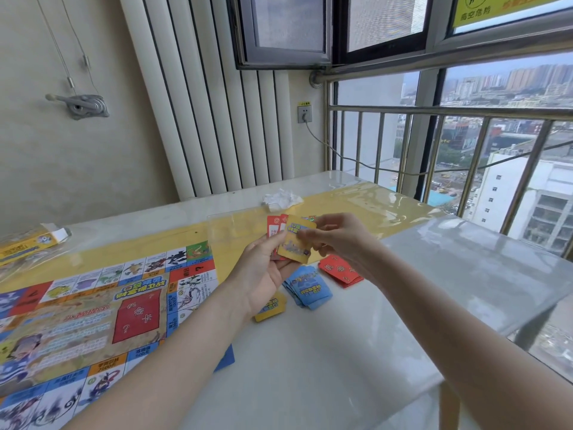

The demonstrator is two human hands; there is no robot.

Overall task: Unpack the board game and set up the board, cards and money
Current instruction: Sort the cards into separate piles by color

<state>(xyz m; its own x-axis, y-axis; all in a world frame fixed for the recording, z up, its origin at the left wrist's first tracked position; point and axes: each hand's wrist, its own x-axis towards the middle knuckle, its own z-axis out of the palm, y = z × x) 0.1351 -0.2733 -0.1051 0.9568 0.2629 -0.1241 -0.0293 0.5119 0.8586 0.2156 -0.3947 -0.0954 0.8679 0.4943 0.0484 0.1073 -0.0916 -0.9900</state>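
Observation:
The game board (93, 308) lies unfolded on the left half of the table. Above the table's middle, my left hand (263, 274) holds a small fan of cards, red ones behind and a yellow card (296, 240) in front. My right hand (335, 235) pinches the right edge of that yellow card. On the table below lie a blue card pile (308, 287), a red card pile (341, 270) and a yellow card pile (271, 307).
A clear plastic lid (235, 228) lies behind my hands, with crumpled white wrapping (280, 198) further back. The yellow game box (28, 245) sits in a plastic bag at far left. The marble table (449, 274) ends at a railing (434, 144) on the right.

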